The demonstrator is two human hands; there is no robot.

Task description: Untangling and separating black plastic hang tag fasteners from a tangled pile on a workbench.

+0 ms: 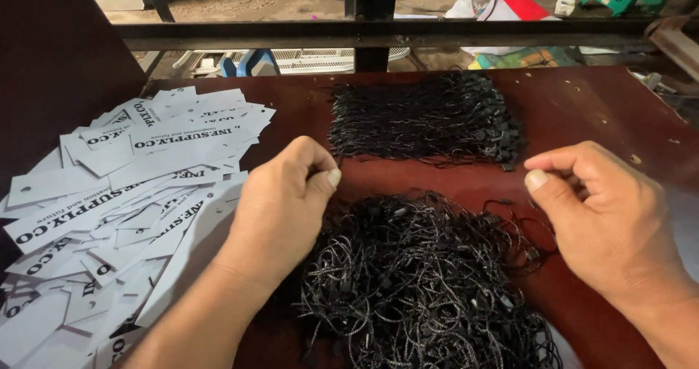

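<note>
Both hands, left hand [280,201] and right hand [604,216], fingers pinched shut, seem to be teasing one cord from the loose black cord heap [422,282] beneath them; it likely needs pulling clear next

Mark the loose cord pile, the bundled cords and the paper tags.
loose cord pile [422,282], head view, middle of the tangle
bundled cords [426,118], head view, centre of the bundle
paper tags [124,194], head view, middle of the heap

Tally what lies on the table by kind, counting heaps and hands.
Heaps of black looped strings: 2, the near tangled heap and the far tidy bundle.
Spread of white paper tags: 1.
Hands: 2, left hand and right hand.
Total: 5.
</note>
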